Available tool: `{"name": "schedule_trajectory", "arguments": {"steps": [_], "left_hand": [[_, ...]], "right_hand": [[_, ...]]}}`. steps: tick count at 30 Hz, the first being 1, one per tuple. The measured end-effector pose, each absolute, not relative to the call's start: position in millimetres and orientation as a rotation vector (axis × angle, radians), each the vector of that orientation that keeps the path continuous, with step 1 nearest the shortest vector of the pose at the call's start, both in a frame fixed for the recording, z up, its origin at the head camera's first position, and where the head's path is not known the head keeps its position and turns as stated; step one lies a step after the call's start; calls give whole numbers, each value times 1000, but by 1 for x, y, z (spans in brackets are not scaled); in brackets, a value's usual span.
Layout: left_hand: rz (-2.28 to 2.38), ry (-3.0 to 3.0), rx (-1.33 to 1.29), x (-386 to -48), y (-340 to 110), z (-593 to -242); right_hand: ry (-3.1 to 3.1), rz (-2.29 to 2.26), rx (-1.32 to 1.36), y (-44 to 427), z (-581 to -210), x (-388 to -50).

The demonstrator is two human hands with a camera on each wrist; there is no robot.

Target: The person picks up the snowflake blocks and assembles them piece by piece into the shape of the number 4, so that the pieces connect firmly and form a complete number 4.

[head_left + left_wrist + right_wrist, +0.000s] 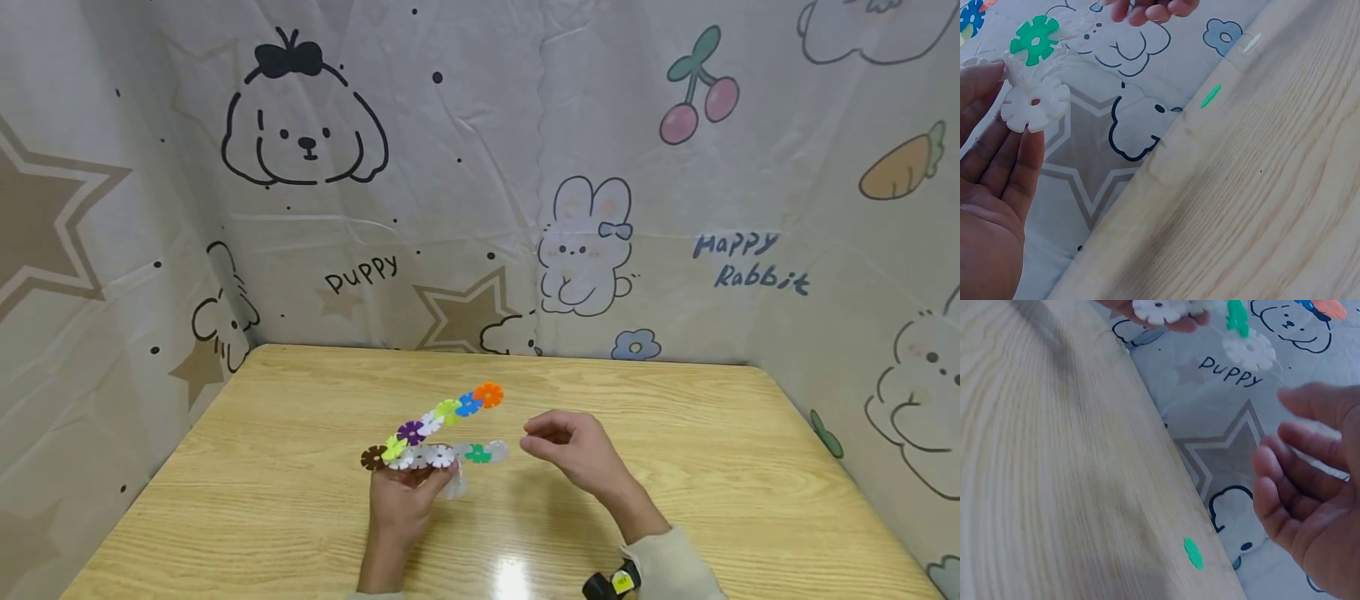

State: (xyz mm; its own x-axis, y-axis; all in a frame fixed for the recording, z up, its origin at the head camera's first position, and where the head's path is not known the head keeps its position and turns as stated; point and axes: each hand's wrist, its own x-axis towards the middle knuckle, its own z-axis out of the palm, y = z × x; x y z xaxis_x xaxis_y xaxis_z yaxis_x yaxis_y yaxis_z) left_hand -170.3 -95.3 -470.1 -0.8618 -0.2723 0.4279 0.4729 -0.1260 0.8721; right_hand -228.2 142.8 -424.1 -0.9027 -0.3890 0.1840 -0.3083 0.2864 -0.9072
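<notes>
My left hand (pixel 401 504) grips a chain of interlocking snowflake discs (pixel 440 456) from below, raised above the table. White discs sit at the fingers, and one white disc (pixel 1035 103) stands out by the fingertips in the left wrist view. From a brown disc (pixel 374 457) at the left end, a branch climbs past purple and blue discs to an orange disc (pixel 488 395). A second branch runs right to a green disc (pixel 477 453) and a pale disc (pixel 497 451). Apart from these, my right hand (pixel 581 450) hovers with loosely bent fingers, holding nothing.
A wood-grain table (pixel 262 467) lies beneath both hands. A printed cloth (pixel 480 167) hangs behind and along the sides. The right wrist view has a small green spot (pixel 1193 553) on the tabletop; whether it is a disc or a reflection I cannot tell.
</notes>
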Motion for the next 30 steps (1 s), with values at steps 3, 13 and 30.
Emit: {"name": "schedule_trajectory", "arguments": {"steps": [3, 13, 30], "left_hand": [[-2031, -1655, -221, -170, -96, -470], [-2066, -1657, -181, -168, -98, -471], [-2054, -1688, -138, -168, -100, -472]], "right_hand": [[2552, -1672, -595, 147, -424, -231], [2839, -1468, -418, 162, -426, -242], [2983, -1083, -241, 186, -440, -260]]}}
